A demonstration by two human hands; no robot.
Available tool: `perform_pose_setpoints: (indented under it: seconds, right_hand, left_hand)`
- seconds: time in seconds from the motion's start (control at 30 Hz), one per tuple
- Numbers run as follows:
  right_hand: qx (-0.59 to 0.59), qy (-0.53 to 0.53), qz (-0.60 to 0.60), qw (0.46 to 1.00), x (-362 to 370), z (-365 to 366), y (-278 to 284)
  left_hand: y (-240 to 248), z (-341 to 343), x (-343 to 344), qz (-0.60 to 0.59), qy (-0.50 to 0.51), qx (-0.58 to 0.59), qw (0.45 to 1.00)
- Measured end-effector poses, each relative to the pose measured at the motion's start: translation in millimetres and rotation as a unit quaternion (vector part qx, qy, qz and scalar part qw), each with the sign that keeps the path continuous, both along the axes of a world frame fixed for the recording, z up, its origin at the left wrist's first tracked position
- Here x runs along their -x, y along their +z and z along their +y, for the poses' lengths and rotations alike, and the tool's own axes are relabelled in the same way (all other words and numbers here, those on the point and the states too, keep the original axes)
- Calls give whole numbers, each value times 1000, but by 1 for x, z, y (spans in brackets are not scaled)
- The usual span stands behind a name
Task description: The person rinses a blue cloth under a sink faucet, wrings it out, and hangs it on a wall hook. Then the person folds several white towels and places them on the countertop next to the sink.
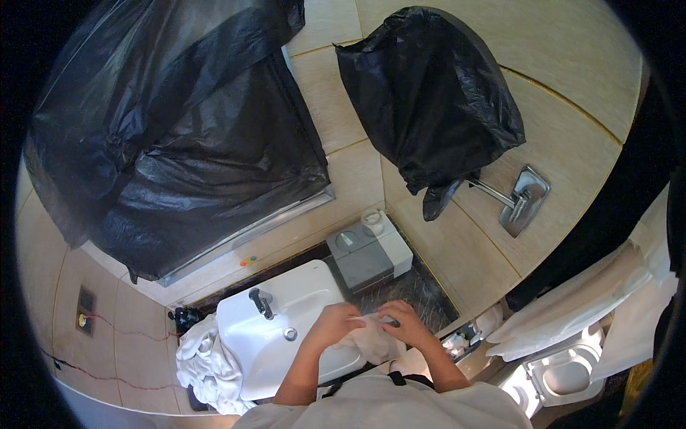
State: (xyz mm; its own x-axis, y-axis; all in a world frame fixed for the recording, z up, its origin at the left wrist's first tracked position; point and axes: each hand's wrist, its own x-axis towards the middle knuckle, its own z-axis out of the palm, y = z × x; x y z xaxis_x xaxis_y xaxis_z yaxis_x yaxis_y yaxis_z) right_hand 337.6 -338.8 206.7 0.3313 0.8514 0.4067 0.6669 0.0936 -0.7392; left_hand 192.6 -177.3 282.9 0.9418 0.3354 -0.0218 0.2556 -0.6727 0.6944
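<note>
Over the right edge of the white washbasin (pixel 314 275), my two hands are close together in front of my body. My left hand (pixel 334 325) pinches one side of a pale, thin, sheet-like thing (pixel 375 343), which hangs down between the hands. My right hand (pixel 406 327) closes on its other side, with a small dark piece (pixel 390 322) showing at the fingers. Whether the pale thing is cloth or plastic cannot be made out. A dark tap (pixel 261 304) stands at the basin's back, near the round drain (pixel 290 334).
Crumpled white cloth (pixel 207 365) lies left of the basin. A grey-and-white box (pixel 368 250) stands on the dark counter (pixel 421 293). Black plastic covers a framed panel (pixel 214 157) and a wall-arm fixture (pixel 436 93). A toilet (pixel 564 375) and white curtain (pixel 572 314) are at right.
</note>
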Motion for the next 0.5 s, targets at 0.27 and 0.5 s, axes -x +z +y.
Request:
perform_pose_setpoints:
  seconds: [0.27, 0.5]
  right_hand:
    - [16, 30, 132, 991, 14, 9, -18]
    - [23, 167, 196, 966, 0, 24, -31]
  left_hand:
    - [8, 4, 8, -12, 0, 32, 999]
    - [5, 9, 13, -55, -52, 17, 997]
